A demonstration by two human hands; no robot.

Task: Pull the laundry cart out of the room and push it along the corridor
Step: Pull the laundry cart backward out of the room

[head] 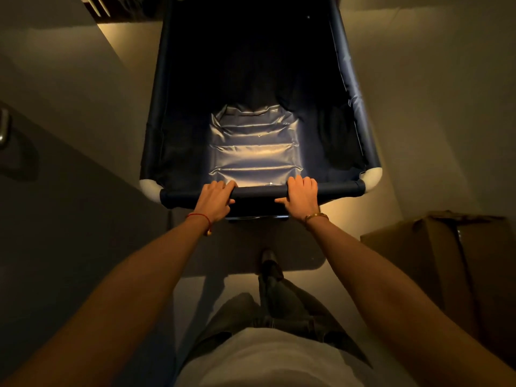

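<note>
- The cart (259, 107) fills the upper centre of the frame; its dark fabric bin looks empty, so I judge it light and easy to roll.
- The fabric sides are soft; the stiff part is the padded near rail (261, 191), the best place to hold.
- The left hand (216, 198) and the right hand (300, 195) each grasp this rail, fingers over the top, arms almost straight.
- A box (446, 261) stands at the lower right, near the cart's path.

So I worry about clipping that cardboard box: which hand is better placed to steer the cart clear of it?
Probably the right hand: it grips the laundry cart rail on the cardboard box side. Left hand grips too, further from it.
</note>
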